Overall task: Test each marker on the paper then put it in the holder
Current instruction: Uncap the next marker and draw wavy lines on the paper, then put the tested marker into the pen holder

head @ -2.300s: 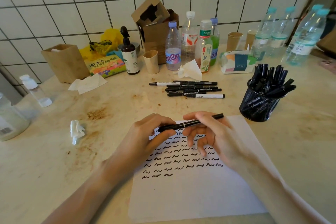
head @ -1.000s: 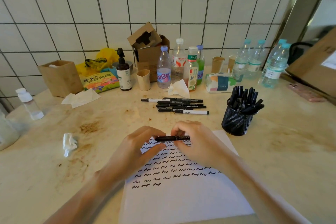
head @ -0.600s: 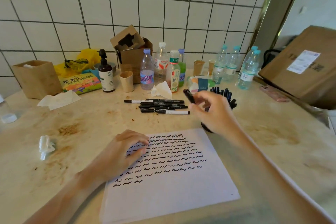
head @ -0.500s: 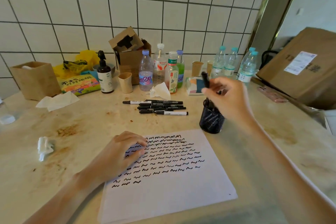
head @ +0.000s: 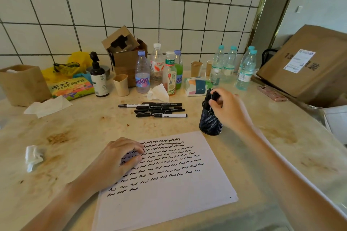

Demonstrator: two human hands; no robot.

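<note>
A white paper (head: 169, 202) covered with rows of black squiggles lies in front of me. My left hand (head: 120, 159) rests on its upper left part with fingers curled, holding nothing. The black mesh holder (head: 209, 124) full of black markers stands just right of the paper's top corner. My right hand (head: 228, 107) is over the holder's rim, its fingers pinching the black marker (head: 210, 95) that stands in the holder. Several loose markers (head: 155, 109) lie in a row behind the paper.
Bottles (head: 156, 67), paper cups (head: 121, 84), a tissue pack (head: 197, 86) and a pump bottle (head: 98, 78) crowd the tiled wall. Cardboard box (head: 308, 62) and pink phone (head: 272, 93) at right. Crumpled tissue (head: 33, 156) at left.
My right hand carried the capped marker from over the paper to the holder and lowered it in. My left hand let go of it and settled on the paper.
</note>
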